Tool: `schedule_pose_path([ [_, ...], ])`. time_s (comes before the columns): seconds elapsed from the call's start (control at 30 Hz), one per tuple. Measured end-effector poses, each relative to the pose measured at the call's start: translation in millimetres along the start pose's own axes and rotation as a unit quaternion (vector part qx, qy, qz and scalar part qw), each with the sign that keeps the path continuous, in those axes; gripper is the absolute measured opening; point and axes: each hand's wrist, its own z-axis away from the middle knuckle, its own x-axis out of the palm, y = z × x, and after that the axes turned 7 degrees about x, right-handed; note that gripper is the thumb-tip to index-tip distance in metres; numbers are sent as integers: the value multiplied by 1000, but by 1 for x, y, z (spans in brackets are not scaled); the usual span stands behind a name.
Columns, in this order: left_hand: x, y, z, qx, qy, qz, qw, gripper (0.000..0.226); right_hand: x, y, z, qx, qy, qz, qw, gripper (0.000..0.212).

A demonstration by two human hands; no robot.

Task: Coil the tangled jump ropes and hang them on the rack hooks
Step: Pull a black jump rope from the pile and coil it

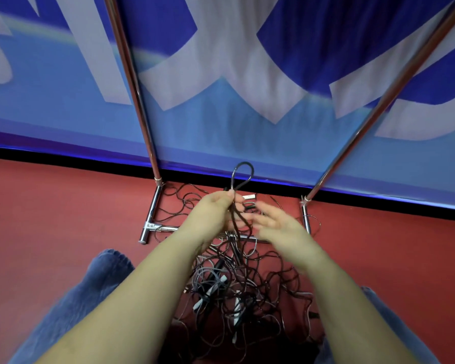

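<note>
We saw a dark, almost black rope (243, 177) looped above our left hand (216, 208). Below it lay a messy pile of ropes (237, 285), mostly black, with some grey ones mixed in and a few white handles (222, 279). The floor (50, 206) was red. The rack (153, 216) was shiny silver. Behind it hung a banner (221, 74) in light blue and dark blue with big white shapes. Our knees wore fuzzy blue trousers (90, 290).
</note>
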Motion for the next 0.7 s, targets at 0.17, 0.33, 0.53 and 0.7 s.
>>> schedule_pose_path([
  [0.17, -11, 1, -8, -36, 67, 97, 992, 30, 18, 16, -1, 27, -36, 220, 974, 14],
  [0.33, -17, 3, -11, -45, 129, 177, 975, 32, 21, 16, -7, 34, -6, 222, 974, 7],
  [0.53, -20, -2, -14, -23, 91, 77, 993, 29, 25, 6, -9, 56, 39, 10, 998, 15],
  [0.7, -15, -24, -2, -86, -128, -174, 973, 46, 6, -9, -8, 45, 90, -290, 952, 14],
])
